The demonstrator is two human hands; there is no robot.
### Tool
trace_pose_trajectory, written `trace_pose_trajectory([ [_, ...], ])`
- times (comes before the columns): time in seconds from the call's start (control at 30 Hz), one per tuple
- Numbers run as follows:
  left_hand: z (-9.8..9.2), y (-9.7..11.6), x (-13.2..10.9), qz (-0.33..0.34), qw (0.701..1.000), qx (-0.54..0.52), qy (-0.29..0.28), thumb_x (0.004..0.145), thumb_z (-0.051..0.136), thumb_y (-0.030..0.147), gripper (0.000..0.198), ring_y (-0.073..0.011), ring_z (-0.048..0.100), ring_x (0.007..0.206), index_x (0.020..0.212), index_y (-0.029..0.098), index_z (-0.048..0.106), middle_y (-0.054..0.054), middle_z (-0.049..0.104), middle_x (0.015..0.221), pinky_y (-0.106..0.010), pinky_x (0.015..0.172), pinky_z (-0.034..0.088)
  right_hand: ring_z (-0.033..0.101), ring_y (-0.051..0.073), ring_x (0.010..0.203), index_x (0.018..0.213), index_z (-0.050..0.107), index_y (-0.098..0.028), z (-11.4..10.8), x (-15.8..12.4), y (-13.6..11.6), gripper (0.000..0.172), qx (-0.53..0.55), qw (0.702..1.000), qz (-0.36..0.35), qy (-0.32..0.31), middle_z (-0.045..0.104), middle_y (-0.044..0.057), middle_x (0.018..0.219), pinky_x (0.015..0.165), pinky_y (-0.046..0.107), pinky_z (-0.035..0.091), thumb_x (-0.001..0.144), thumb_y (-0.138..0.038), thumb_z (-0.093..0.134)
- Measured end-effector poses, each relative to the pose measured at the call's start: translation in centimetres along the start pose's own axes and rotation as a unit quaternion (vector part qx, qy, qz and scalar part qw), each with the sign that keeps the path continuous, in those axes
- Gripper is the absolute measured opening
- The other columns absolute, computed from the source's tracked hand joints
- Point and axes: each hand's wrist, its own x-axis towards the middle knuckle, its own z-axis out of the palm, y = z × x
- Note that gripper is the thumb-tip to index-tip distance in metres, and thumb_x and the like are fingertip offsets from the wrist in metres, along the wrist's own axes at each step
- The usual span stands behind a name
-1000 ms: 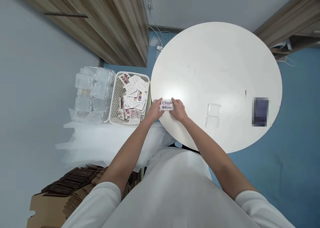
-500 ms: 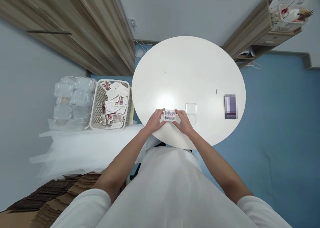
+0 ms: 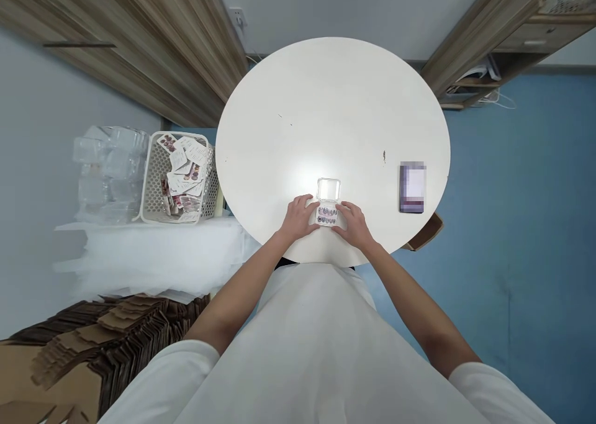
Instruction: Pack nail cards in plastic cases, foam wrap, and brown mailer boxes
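A small white card of press-on nails [image 3: 326,215], with two rows of purplish nails, lies at the near edge of the table. It is in or just over the near half of a clear plastic box [image 3: 328,180], whose lid is folded back away from me. My left hand [image 3: 299,218] holds the card's left edge between fingers and thumb. On the opposite edge, my right hand [image 3: 355,223] grips in the same way. Whether the fingertips also press on the box cannot be made out.
A round white table [image 3: 326,101] carries a purple box [image 3: 412,188] at the right. To the left stand a white basket [image 3: 151,185] of nail cards and stacked clear boxes [image 3: 109,172]. Folded cardboard [image 3: 149,331] sits lower left, and an open brown carton [image 3: 424,233] below the table's right edge.
Both hands have brought the nail card to the open clear box, which now sits between them instead of off to the right. The camera view has shifted.
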Motion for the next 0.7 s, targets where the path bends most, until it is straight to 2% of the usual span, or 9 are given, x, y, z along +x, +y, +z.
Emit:
trace_pose_trajectory([
  [0.17, 0.9, 0.3, 0.6, -0.023, 1.0, 0.005, -0.017, 0.064, 0.068, 0.037, 0.061, -0.0286, 0.041, 0.109, 0.12, 0.023, 0.046, -0.01, 0.045, 0.12, -0.041, 0.085, 0.036, 0.038, 0.029, 0.116, 0.129, 0.037, -0.024, 0.2, 0.5, 1.2, 0.06, 0.005, 1.0, 0.002, -0.024, 0.044, 0.01, 0.126, 0.094, 0.046, 0.033, 0.075, -0.041, 0.056],
  [0.4, 1.7, -0.1, 0.6, -0.04, 0.998, 0.002, -0.041, 0.069, 0.065, 0.031, 0.06, -0.0257, 0.049, 0.097, 0.123, 0.022, 0.042, -0.009, 0.051, 0.11, -0.037, 0.078, 0.039, 0.04, 0.029, 0.112, 0.128, 0.039, -0.022, 0.6, 1.2, 1.1, 0.059, -0.012, 0.999, 0.001, -0.04, 0.048, 0.01, 0.122, 0.091, 0.044, 0.031, 0.075, -0.037, 0.057],
  [0.7, 2.2, -0.4, 0.7, -0.062, 0.993, -0.074, -0.068, 0.071, 0.062, 0.026, 0.063, -0.0196, 0.054, 0.089, 0.128, 0.022, 0.036, -0.006, 0.05, 0.112, -0.03, 0.069, 0.045, 0.04, 0.029, 0.11, 0.127, 0.04, -0.02, 0.5, 1.5, 1.0, 0.058, -0.046, 0.998, 0.003, -0.047, 0.05, 0.01, 0.121, 0.088, 0.042, 0.032, 0.073, -0.036, 0.059],
])
